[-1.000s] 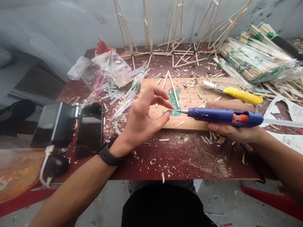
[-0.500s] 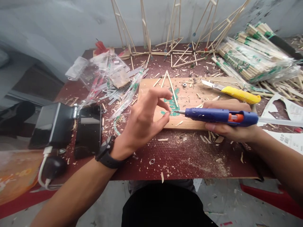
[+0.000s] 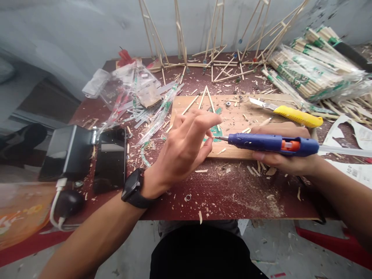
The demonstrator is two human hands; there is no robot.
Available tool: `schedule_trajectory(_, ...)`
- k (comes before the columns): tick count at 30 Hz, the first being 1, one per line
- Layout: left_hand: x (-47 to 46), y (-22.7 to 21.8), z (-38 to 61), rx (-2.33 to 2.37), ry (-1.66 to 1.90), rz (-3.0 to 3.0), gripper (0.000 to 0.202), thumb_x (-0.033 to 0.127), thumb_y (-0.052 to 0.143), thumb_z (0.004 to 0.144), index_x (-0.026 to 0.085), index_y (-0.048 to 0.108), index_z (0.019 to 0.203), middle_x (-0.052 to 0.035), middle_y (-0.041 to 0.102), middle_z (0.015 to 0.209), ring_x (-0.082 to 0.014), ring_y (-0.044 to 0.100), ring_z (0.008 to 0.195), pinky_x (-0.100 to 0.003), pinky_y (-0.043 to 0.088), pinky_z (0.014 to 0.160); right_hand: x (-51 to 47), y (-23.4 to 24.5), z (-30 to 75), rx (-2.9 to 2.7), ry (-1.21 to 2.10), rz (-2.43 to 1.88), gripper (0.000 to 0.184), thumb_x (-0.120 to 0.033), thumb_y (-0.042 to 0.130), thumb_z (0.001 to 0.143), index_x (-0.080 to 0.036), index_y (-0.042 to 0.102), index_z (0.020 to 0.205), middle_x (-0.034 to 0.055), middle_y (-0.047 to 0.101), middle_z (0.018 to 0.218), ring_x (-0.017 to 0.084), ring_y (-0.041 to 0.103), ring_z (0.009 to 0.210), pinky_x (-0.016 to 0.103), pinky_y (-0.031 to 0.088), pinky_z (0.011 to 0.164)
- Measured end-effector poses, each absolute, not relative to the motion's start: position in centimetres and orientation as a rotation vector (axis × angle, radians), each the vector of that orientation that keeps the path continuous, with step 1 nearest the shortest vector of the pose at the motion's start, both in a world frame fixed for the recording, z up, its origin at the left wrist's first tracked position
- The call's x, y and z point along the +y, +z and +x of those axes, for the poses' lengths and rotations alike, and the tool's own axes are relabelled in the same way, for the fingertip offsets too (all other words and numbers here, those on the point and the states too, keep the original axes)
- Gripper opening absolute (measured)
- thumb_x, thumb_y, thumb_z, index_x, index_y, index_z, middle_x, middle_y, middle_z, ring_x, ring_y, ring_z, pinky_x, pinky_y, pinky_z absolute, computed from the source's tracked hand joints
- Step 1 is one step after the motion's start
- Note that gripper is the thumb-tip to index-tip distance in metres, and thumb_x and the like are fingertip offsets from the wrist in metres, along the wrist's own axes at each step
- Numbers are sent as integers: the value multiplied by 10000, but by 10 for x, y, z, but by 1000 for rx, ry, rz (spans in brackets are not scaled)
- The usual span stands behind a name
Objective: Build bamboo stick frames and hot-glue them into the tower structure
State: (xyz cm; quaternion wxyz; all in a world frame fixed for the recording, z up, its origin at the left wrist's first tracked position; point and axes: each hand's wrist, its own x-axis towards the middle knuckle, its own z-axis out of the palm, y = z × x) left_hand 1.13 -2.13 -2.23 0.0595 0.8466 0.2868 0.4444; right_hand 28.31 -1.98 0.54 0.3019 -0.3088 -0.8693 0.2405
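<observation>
You sit at a dark red table (image 3: 203, 207) littered with wood shavings. Your right hand (image 3: 293, 164) is wrapped around a blue glue gun (image 3: 255, 143), held level above a wooden board (image 3: 236, 126), with a clear glue stick (image 3: 340, 150) poking from its back end. The nozzle points left, to the fingertips of your left hand (image 3: 184, 143). There your thumb and one finger come close together at the metal tip, while your index finger arches out above them; whether they pinch anything, or touch the tip, you cannot tell from this view.

Beyond your left hand, two thin sticks (image 3: 211, 102) meet in a point on the board, partly over a green patch (image 3: 217, 135); whether glue joins them is unclear. Another stick (image 3: 190, 104) lies apart to their left. At the back, several tall stick frames (image 3: 200, 65) already stand assembled against the wall. Many sticks remain unused in bundles (image 3: 314, 75) at far right, near a yellow knife (image 3: 296, 116).
</observation>
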Motion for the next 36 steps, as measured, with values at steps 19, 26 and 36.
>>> schedule_trajectory(19,-21,-24,11,856,1364,2587,562,-4,651,959,251,428,1408,-85,726,1242,-244,795,1075,-401,700,828,-18,8,281,-2311,592,-757,216,-241,677,927,-234,564,743,-45,547,571,85,462,475,238,346,463)
schedule_trajectory(26,-20,-24,11,836,1372,2560,550,19,668,948,259,441,1388,-85,716,1208,-260,788,1043,-439,718,789,-18,8,280,-2306,551,-741,209,-234,672,927,-223,587,737,-63,534,561,60,453,463,210,348,461)
schedule_trajectory(36,-19,-26,10,819,1395,2568,546,14,661,952,251,452,1397,-76,717,1188,-213,789,942,-402,722,793,-17,9,279,-2317,559,-762,199,-252,673,910,-239,582,734,-64,553,551,74,474,447,217,356,445)
